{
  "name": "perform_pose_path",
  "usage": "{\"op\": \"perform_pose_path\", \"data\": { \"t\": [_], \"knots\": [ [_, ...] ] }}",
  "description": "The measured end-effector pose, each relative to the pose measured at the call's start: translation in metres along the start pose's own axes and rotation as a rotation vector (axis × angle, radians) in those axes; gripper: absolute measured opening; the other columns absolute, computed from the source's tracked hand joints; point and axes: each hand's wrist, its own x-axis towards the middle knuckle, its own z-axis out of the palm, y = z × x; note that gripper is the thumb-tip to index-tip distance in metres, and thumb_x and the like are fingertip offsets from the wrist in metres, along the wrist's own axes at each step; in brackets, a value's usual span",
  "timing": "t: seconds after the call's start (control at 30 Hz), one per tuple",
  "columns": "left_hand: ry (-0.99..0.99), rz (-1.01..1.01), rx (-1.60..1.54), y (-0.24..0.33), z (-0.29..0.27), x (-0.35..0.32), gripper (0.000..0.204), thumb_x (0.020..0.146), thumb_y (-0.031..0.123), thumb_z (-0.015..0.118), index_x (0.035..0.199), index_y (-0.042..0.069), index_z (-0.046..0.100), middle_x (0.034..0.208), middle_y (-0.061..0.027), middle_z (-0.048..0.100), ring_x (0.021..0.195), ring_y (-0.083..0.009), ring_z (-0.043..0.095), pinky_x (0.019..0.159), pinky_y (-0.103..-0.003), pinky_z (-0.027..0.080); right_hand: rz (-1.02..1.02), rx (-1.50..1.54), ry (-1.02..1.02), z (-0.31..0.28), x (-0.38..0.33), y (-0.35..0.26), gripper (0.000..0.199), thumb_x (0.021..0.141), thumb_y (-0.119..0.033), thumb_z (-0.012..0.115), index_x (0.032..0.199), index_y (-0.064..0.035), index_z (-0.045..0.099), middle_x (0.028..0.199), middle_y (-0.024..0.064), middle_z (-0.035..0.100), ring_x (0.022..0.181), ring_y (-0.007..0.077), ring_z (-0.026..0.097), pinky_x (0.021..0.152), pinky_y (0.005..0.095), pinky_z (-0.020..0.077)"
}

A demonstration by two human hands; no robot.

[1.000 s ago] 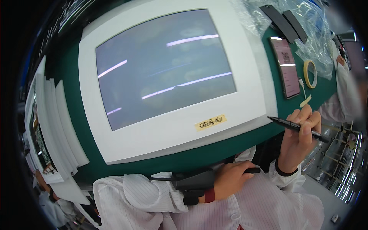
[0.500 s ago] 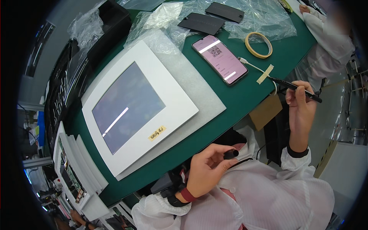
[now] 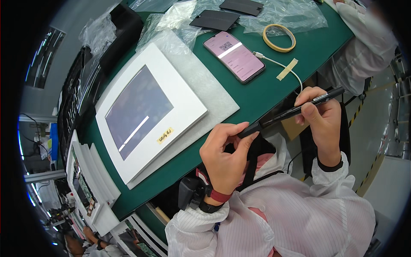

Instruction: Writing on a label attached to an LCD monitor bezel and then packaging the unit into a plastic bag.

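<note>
Between thumb and fingers, my right hand (image 3: 321, 118) grips a black marker pen (image 3: 295, 110). The pen's tip end meets a black cap (image 3: 251, 129), which my left hand (image 3: 225, 156) pinches. Both hands are held over the front edge of the table, close to my body. On the table lies a white framed screen panel (image 3: 184, 105) with a handwritten strip of yellowish tape (image 3: 165, 135) on its lower right border. White foam sheeting (image 3: 222, 103) sticks out from under the panel.
Behind my hands a phone (image 3: 235, 60) lies lit, beside a cable (image 3: 274, 61) taped to the green table (image 3: 265, 96). Farther back are a tape roll (image 3: 279, 37), black plates (image 3: 214, 19) and clear plastic wrap (image 3: 295, 17). Another person's sleeve (image 3: 364, 38) shows at far right.
My right hand has brought the pen leftward and my left hand has risen, so pen and cap, apart before, now meet. The view has shifted slightly.
</note>
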Motion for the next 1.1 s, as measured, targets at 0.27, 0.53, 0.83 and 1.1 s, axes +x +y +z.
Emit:
{"op": "perform_pose_path", "data": {
  "t": [0.27,0.53,0.83,1.1],
  "knots": [
    [-0.054,0.049,0.076,0.008,0.006,0.006,0.021,0.068,-0.003,0.072,0.087,-0.002,0.064,0.077,-0.0042,0.06,0.062,-0.0081,0.052,0.057,-0.019,0.042,0.122,-0.073,-0.089,0.009,0.004,0.0,0.013,0.078,-0.005,0.066,0.086,0.0022,0.059,0.073,0.003,0.059,0.062,0.006,0.053,0.056,0.0173,0.0432],
    [-0.264,0.117,0.268,0.005,0.005,0.011,0.02,0.081,0.009,0.059,0.099,0.001,0.058,0.078,-0.0154,0.059,0.064,-0.03,0.057,0.057,-0.032,0.044,0.243,-0.103,-0.159,0.023,0.014,0.005,0.017,0.073,-0.005,0.071,0.083,0.002,0.06,0.075,0.0023,0.058,0.069,0.0075,0.057,0.061,0.0193,0.0457],
    [-0.317,-0.19,-0.23,-0.001,0.005,0.022,0.022,0.091,0.023,0.051,0.087,0.002,0.049,0.06,0.0044,0.04,0.052,-0.0015,0.034,0.045,-0.019,0.027,-0.062,-0.662,0.101,-0.038,0.089,0.014,0.026,0.075,-0.006,0.062,0.101,-0.0018,0.06,0.074,0.0071,0.059,0.063,0.0121,0.055,0.058,0.0255,0.0444],
    [-0.155,-0.19,-0.229,0.0,0.007,0.027,0.031,0.08,0.009,0.068,0.076,0.008,0.037,0.061,0.0045,0.033,0.054,-0.0039,0.031,0.048,-0.018,0.03,-0.305,-1.148,0.16,-0.061,0.121,0.027,0.014,0.067,-0.005,0.067,0.081,-0.0049,0.064,0.081,0.0085,0.045,0.08,0.0248,0.048,0.07,0.033,0.0415]
  ]
}}
